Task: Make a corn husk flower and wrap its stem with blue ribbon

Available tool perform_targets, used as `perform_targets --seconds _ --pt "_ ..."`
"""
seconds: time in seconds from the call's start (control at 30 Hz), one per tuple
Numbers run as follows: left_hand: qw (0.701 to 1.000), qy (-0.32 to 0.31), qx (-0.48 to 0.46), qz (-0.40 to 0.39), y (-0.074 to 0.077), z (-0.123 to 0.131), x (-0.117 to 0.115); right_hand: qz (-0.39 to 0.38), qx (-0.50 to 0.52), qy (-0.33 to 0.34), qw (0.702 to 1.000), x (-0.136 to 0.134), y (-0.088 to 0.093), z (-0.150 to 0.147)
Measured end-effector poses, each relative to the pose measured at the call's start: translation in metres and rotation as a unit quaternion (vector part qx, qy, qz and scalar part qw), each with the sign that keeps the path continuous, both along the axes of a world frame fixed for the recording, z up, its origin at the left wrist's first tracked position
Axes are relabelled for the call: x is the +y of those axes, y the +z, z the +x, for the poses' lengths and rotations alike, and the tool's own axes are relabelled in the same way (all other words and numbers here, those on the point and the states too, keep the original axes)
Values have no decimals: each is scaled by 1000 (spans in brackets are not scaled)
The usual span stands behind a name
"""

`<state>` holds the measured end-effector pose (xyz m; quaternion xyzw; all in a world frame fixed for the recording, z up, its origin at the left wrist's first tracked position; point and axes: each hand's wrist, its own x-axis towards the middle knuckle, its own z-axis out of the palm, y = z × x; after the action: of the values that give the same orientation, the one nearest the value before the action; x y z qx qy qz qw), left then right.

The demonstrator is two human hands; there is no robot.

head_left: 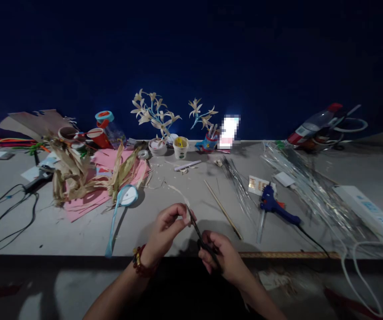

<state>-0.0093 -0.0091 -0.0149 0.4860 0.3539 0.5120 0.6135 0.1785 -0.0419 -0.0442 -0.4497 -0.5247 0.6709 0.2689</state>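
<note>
My left hand [167, 226] is closed in a pinch on a thin pale strip of dried husk [182, 195] that curls up and away from the fingers. My right hand [221, 258] grips small black scissors [198, 233], whose blades point up toward the pinched end of the strip. A red bead bracelet [138, 262] sits on my left wrist. Both hands hover over the near edge of the grey table [78, 231].
A pile of dried corn husks [84, 175] on pink paper [84, 202] lies to the left, with a light blue ribbon spool [126, 195]. A blue glue gun [276, 206], wooden stick [223, 209], silver wires [298, 182], white power strip [364, 209] and husk flowers [154, 113] stand beyond.
</note>
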Motion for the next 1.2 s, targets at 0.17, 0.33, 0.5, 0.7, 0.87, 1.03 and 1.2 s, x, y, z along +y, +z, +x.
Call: perform_targets --seconds 0.17,0.33,0.5,0.7,0.87,1.03,1.2 --pt "1000 -10 -4 10 -3 -2 6 6 -10 0 1000 1 -8 1" --pt "999 -38 18 -23 -10 -9 18 -9 -26 -63 998 14 -15 0" --pt "990 -101 42 -91 -16 -17 26 43 40 -164 985 41 -9 -5" --pt "980 -147 106 -81 -10 -20 27 86 98 -106 986 64 3 -15" --pt "981 -134 117 -73 -1 -21 27 76 94 -94 988 60 1 -16" --pt "975 -170 109 -89 2 -19 27 90 90 -107 986 56 1 -12" --pt "976 -174 63 -112 -1 -18 28 81 111 -80 987 56 1 -11"
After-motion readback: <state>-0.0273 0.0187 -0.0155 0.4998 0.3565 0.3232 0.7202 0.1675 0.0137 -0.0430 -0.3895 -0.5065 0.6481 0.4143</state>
